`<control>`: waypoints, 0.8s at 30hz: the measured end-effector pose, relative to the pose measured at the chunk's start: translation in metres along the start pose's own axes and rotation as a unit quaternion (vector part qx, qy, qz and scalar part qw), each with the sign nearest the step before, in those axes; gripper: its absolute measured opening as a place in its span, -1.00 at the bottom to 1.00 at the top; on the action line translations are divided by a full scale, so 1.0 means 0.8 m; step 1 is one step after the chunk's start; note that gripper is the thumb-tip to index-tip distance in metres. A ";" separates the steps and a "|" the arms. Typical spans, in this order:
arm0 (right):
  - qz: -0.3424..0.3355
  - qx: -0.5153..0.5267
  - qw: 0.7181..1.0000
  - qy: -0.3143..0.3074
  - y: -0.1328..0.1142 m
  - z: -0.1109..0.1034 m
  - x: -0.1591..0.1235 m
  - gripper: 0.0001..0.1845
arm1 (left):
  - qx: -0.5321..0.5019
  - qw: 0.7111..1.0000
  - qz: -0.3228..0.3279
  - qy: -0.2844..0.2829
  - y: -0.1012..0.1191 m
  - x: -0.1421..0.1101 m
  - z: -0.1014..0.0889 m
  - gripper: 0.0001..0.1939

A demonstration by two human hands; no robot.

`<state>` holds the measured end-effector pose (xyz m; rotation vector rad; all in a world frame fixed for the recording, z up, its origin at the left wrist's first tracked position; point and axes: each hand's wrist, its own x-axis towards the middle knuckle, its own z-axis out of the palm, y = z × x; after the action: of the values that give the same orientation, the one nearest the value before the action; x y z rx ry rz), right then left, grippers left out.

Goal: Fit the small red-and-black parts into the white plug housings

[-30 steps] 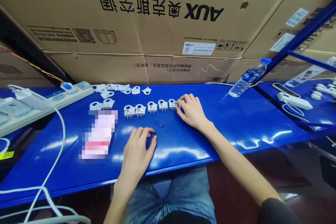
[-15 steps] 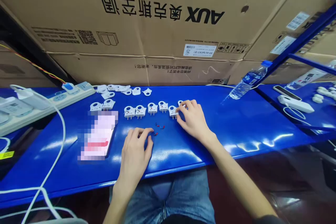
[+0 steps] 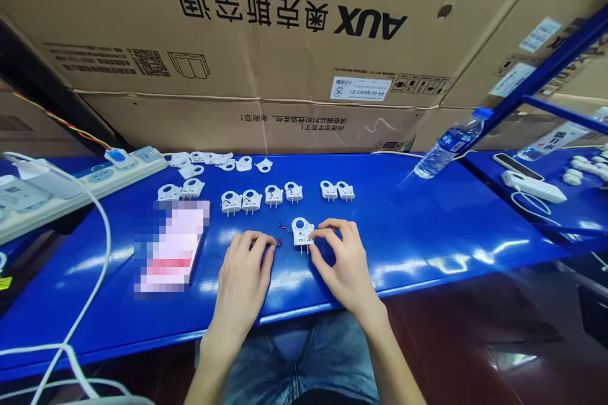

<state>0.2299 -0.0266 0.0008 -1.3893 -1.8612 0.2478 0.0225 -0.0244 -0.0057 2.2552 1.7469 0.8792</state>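
Note:
On the blue table, my right hand (image 3: 344, 259) pinches the right edge of a white plug-in casing (image 3: 301, 233) between thumb and index finger. The casing has a round opening at the top and two metal prongs pointing toward me. The thumb and index finger of my left hand (image 3: 244, 275) are pinched at a tiny red-and-black wired part (image 3: 279, 243). Another small red-and-black part (image 3: 284, 226) lies just left of the held casing. Farther back stand similar pronged casings: a pair (image 3: 337, 190) at right and several (image 3: 251, 200) at the middle.
Loose white cover pieces (image 3: 244, 164) lie at the back left. A phone (image 3: 173, 247) with a blurred screen rests left of my hands, near a power strip (image 3: 102, 177) and white cables (image 3: 102, 259). A water bottle (image 3: 451, 142) leans at the right. Large cardboard boxes (image 3: 285, 57) wall the back.
My right hand has drawn one casing from the back row toward me, beside the small parts. Two casings stay behind where it was. My left thumb and index finger have closed together.

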 end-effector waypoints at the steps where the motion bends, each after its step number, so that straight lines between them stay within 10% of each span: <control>1: 0.001 0.010 1.000 -0.001 0.001 -0.001 0.000 -0.86 | -0.005 1.000 0.001 -0.003 0.000 0.000 0.000 -0.81; 24: -0.042 0.029 0.997 -0.063 0.002 -0.003 0.003 -0.84 | -0.044 0.999 0.006 0.031 0.006 0.001 -0.003 -0.84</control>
<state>0.2328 -0.0243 0.0028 -1.2787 -1.9942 0.3505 0.0252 -0.0256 -0.0009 2.2082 1.6856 1.0184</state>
